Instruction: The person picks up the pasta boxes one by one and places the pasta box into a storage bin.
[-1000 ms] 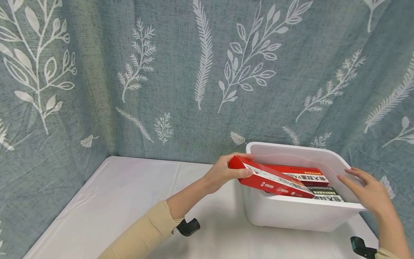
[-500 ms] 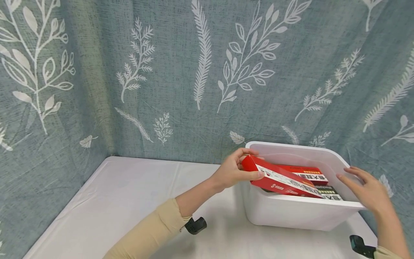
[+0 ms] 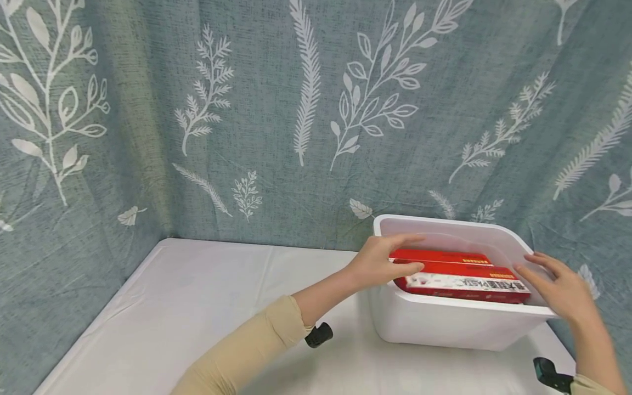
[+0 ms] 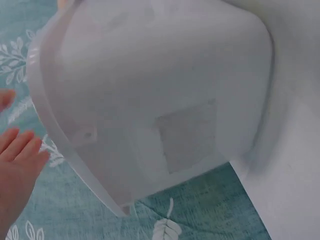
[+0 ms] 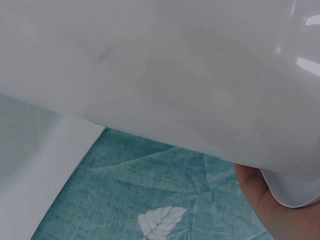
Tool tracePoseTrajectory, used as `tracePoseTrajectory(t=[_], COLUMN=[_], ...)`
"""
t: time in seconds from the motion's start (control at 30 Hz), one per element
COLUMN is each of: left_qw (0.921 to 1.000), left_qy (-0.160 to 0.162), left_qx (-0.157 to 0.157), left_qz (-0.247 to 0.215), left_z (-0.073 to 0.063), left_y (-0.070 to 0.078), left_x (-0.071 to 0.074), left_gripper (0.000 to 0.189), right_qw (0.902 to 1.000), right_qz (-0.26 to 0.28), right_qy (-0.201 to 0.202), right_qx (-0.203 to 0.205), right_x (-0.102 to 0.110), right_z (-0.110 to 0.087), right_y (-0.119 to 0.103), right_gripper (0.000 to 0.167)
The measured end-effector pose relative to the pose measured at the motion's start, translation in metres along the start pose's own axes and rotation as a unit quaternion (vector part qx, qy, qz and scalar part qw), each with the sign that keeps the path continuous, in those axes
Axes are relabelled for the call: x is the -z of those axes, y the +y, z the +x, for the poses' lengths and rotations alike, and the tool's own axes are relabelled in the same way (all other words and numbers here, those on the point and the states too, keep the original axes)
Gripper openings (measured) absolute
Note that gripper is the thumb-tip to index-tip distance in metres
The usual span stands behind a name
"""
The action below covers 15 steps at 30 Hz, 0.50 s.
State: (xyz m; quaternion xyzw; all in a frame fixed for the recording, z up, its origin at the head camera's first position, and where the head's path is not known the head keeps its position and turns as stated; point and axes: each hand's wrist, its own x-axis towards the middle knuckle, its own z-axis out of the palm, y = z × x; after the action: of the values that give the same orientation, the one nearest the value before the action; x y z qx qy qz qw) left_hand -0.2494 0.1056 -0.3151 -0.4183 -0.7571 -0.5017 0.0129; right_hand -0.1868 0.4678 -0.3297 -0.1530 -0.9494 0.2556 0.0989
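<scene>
A white plastic storage bin point(image 3: 459, 325) holds red pasta boxes lying lengthwise. The front red pasta box point(image 3: 469, 282) lies level along the near wall, with another red pasta box point(image 3: 439, 255) behind it. Over the bin's left end my left hand point(image 3: 377, 263) hovers, fingers extended and thumb apart, holding nothing. The left wrist view has this hand point(image 4: 19, 172) beside the bin rim, its fingers spread. My right hand point(image 3: 568, 288) grips the bin's right rim. In the right wrist view that hand point(image 5: 280, 212) wraps the rim's corner, its fingertips hidden.
The bin stands at the right of a table with a white cloth point(image 3: 212, 307). A blue-green leaf-patterned curtain point(image 3: 266, 120) hangs close behind it and along both sides. Black wrist cameras show below each hand, the left one point(image 3: 320, 334) near the bin's front.
My left hand has moved right, lowered the tilted red pasta box into the bin, and let go. That box now covers the dark box seen earlier. The right hand has stayed put.
</scene>
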Motion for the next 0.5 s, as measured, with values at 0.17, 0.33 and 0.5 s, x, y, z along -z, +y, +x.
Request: tracePoseTrajectory(t=[0.17,0.33,0.5], left_qw=[0.9992,0.9991,0.996], left_qy=[0.02,0.03,0.051], left_qx=[-0.034,0.006,0.057], left_qz=[0.011,-0.028,-0.046], left_z=[-0.006,-0.024,-0.052], left_y=[0.002,-0.002,-0.01], left_x=[0.001,0.006,0.017], left_gripper=[0.051,0.052,0.051], right_qw=[0.9999,0.9999,0.9998], right_qz=[0.01,0.008,0.003], right_qy=[-0.004,0.0,-0.002], right_qx=[-0.007,-0.013,-0.017], right_x=[-0.001,0.001,0.002], right_z=[0.0,0.0,0.001], right_y=[-0.002,0.0,0.003], right_gripper=[0.083,0.083,0.084])
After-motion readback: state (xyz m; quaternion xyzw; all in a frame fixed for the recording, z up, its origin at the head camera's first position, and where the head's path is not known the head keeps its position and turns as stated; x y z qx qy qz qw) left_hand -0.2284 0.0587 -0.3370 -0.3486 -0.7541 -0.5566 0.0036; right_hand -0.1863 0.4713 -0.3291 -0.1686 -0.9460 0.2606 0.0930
